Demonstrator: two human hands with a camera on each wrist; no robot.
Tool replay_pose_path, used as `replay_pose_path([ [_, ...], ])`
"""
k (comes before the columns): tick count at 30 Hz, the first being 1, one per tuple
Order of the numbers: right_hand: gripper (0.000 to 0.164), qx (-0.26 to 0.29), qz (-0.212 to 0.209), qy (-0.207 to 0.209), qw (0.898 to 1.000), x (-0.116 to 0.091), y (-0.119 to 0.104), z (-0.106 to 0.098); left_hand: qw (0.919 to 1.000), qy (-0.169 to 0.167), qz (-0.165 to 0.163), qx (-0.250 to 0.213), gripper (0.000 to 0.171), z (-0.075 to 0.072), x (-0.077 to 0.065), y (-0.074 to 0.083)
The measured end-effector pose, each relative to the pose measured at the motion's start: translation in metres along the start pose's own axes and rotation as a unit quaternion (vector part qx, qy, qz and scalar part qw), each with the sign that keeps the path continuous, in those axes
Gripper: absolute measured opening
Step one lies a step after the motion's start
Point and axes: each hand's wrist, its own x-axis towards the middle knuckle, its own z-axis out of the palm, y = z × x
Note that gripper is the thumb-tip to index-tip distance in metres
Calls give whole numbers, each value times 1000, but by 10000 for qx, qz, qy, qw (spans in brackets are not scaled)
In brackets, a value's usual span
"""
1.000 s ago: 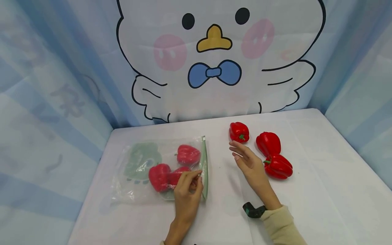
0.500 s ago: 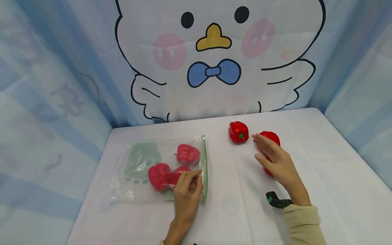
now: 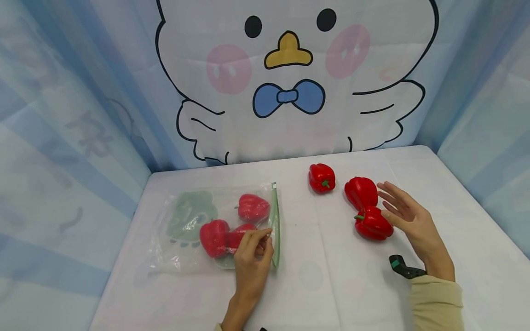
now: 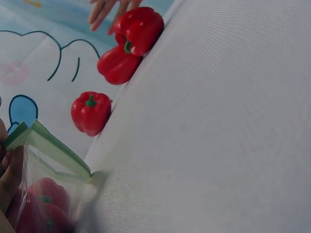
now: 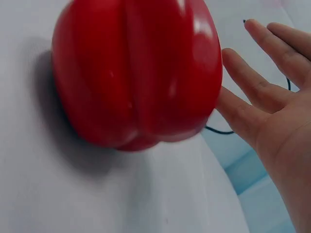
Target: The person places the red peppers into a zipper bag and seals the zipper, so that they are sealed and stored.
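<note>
My left hand (image 3: 253, 262) pinches the green-edged mouth of a clear zip bag (image 3: 186, 257), which lies on the table's left half. Inside the bag are several red bell peppers (image 3: 253, 208), seen through the plastic. In the left wrist view the bag's green zip strip (image 4: 60, 149) is lifted and its mouth parted. On the right, two red bell peppers lie against each other, a front one (image 3: 374, 224) and a rear one (image 3: 361, 192). Just right of them my right hand (image 3: 416, 225) hovers with spread, slightly bent fingers, holding nothing. In the right wrist view a pepper (image 5: 136, 73) looms close beside the fingers.
Another red bell pepper (image 3: 321, 178) sits near the back edge of the white table (image 3: 306, 294), between the bag and the pair. A black wrist camera mount (image 3: 406, 267) juts from the right wrist. Printed curtains (image 3: 74, 138) enclose the back and sides.
My right hand has swept rightward, from near the back pepper, across the pair, to their right side. The left hand keeps its pinch on the bag; the peppers stay where they were.
</note>
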Motion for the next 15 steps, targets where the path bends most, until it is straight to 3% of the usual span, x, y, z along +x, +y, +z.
replay_pose_path([
  [7,71,362,344,-300,9983,-6,26,-21,10000,-10,2,20,27,0,0,-1],
  [15,70,-304,1221,-913,9878,-9,40,-33,10000,17,25,-35,29,1,0,-1],
])
